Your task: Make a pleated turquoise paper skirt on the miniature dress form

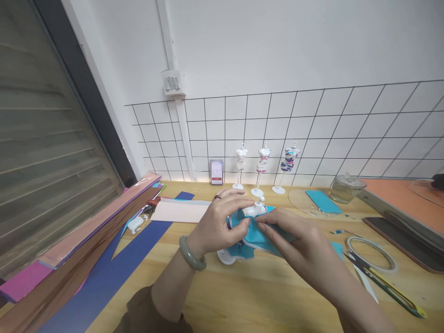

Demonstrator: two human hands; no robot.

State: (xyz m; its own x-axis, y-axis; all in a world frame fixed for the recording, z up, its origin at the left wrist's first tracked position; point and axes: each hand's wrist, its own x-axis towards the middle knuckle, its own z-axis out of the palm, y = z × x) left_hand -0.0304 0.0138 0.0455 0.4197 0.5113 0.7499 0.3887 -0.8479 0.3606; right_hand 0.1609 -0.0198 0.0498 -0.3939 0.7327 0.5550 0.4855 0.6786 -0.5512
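A small white dress-form mannequin leans between my hands, its round base showing below my left hand. Bright blue paper, thin like crepe or tissue, wraps its body and has a white edge. My left hand curls around the mannequin's shoulder, with the thumb pressing the blue paper at the chest. From the other side my right hand pinches the blue paper near the neckline between thumb and fingers. The mannequin's lower body is hidden behind paper and hands.
Three more mannequins stand at the wall beside a phone. Coloured paper strips and an earbud case lie left. On the right are a tape roll, craft knife, blue sheet, glass cup and dark tablet.
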